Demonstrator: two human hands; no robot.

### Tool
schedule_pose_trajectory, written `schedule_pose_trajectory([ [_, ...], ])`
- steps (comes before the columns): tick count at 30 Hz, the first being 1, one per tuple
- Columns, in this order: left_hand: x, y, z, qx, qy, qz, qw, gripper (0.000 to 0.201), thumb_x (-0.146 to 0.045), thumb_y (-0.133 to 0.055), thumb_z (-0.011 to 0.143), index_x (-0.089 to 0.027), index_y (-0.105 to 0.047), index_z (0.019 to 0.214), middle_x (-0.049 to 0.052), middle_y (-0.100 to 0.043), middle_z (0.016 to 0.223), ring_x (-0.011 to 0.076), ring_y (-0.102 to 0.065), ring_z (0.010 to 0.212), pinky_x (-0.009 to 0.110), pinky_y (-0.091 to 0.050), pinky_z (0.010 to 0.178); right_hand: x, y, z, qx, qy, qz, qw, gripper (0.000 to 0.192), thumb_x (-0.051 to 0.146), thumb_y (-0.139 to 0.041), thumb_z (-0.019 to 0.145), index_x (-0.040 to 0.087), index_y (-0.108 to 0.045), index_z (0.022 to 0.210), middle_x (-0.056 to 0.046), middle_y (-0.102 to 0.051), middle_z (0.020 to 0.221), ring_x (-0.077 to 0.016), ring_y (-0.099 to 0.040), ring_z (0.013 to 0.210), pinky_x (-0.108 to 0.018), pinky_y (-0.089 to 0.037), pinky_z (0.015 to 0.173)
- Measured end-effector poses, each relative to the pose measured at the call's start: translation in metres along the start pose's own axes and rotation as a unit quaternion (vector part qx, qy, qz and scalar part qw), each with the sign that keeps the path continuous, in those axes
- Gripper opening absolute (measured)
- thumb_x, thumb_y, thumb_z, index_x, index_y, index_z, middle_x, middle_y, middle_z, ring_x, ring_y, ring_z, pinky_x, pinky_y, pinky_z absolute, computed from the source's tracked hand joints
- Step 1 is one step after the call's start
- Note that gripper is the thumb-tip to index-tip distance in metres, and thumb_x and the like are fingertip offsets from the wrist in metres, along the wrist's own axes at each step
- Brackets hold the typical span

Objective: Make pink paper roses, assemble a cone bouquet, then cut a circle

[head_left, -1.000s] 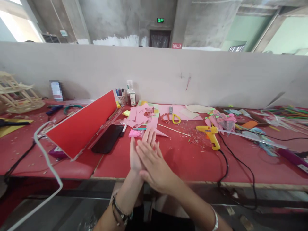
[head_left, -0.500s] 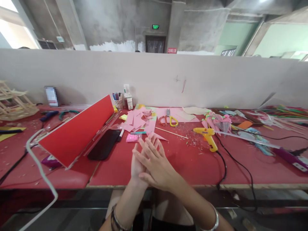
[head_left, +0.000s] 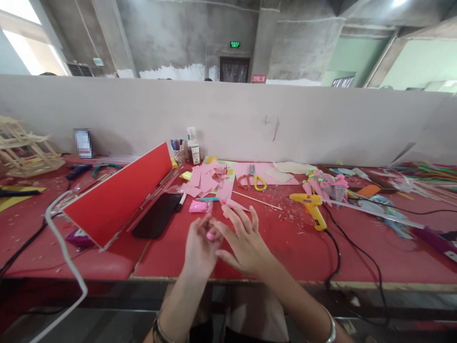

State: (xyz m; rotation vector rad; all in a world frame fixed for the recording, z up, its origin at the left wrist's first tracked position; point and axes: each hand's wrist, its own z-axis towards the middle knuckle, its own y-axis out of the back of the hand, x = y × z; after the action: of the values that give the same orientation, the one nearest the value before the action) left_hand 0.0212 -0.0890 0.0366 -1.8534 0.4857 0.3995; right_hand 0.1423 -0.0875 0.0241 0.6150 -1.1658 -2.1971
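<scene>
- Over the red table's (head_left: 285, 247) near edge, a small pink lump (head_left: 210, 235) sat pinched in the left hand's (head_left: 198, 247) curled fingers.
- The right hand (head_left: 244, 243), fingers spread wide, touched it at 3 o'clock.
- A pink bag (head_left: 198, 206) lay at 12 o'clock, a yellow glue gun (head_left: 312, 206) near 2 o'clock.

Even daylight is admitted from a blown-out window (head_left: 21, 52) at upper left — edges are bowed, and the hands are slightly blurred.

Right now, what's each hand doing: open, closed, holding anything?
Left hand: curled shut on a small pink lump at its fingertips.
Right hand: open, fingers spread, holding nothing, close beside the lump.
</scene>
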Motion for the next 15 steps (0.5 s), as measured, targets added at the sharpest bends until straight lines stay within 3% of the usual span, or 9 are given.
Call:
schedule_pose_trajectory([
  [3, -0.014, -0.006, 0.001, 0.021, -0.188, 0.062, 0.980, 0.024, -0.012, -0.040, 0.077, -0.016, -0.052, 0.057, -0.006, -0.042, 0.049, 0.0035, -0.032, 0.038, 0.013, -0.033, 0.043, 0.000, 0.005, 0.000, 0.000, -0.001, 0.008, 1.000, 0.036, 0.044, -0.036, 0.083, 0.021, -0.057, 0.101, -0.012, -0.036, 0.132, -0.0301, -0.024, 0.124, -0.053, -0.018, 0.100],
  [6, -0.015, -0.009, -0.001, 0.113, -0.270, 0.207, 0.934, 0.019, -0.011, -0.051, 0.073, -0.017, -0.056, 0.056, -0.004, -0.045, 0.049, 0.0069, -0.039, 0.047, 0.016, -0.034, 0.048, 0.003, 0.003, 0.001, -0.005, 0.014, 0.018, 1.000, 0.027, 0.032, -0.040, 0.082, 0.021, -0.059, 0.098, -0.013, -0.041, 0.125, -0.0293, -0.029, 0.120, -0.052, -0.023, 0.099],
  [9, -0.008, -0.008, -0.002, 0.222, -0.321, 0.385, 0.836, 0.015, -0.014, -0.055, 0.071, -0.019, -0.060, 0.057, 0.000, -0.057, 0.061, 0.0128, -0.049, 0.062, 0.021, -0.039, 0.062, 0.007, -0.004, 0.002, -0.023, 0.028, 0.016, 0.999, 0.032, 0.029, -0.046, 0.078, 0.017, -0.057, 0.105, -0.016, -0.044, 0.118, -0.0313, -0.029, 0.119, -0.053, -0.026, 0.097],
  [11, -0.004, -0.006, 0.001, 0.247, -0.357, 0.438, 0.787, 0.013, -0.018, -0.054, 0.072, -0.019, -0.061, 0.060, 0.002, -0.060, 0.068, 0.0150, -0.052, 0.070, 0.024, -0.040, 0.068, 0.009, -0.008, 0.004, -0.027, 0.025, 0.015, 0.999, 0.034, 0.028, -0.047, 0.077, 0.014, -0.056, 0.107, -0.017, -0.046, 0.116, -0.0312, -0.031, 0.117, -0.052, -0.029, 0.096],
  [13, -0.002, -0.002, 0.006, 0.235, -0.364, 0.440, 0.787, 0.012, -0.021, -0.052, 0.073, -0.018, -0.062, 0.065, 0.001, -0.059, 0.067, 0.0142, -0.052, 0.067, 0.025, -0.041, 0.067, 0.011, -0.006, 0.006, -0.030, 0.009, 0.012, 0.999, 0.033, 0.025, -0.046, 0.078, 0.014, -0.055, 0.108, -0.017, -0.047, 0.114, -0.0290, -0.035, 0.113, -0.049, -0.031, 0.095],
  [15, -0.003, 0.002, 0.012, 0.201, -0.321, 0.392, 0.839, 0.011, -0.026, -0.053, 0.073, -0.018, -0.060, 0.070, -0.002, -0.054, 0.057, 0.0112, -0.050, 0.056, 0.022, -0.041, 0.057, 0.011, -0.001, 0.009, -0.037, -0.004, 0.006, 0.999, 0.029, 0.020, -0.044, 0.079, 0.015, -0.056, 0.105, -0.015, -0.047, 0.115, -0.0267, -0.037, 0.111, -0.046, -0.032, 0.095],
])
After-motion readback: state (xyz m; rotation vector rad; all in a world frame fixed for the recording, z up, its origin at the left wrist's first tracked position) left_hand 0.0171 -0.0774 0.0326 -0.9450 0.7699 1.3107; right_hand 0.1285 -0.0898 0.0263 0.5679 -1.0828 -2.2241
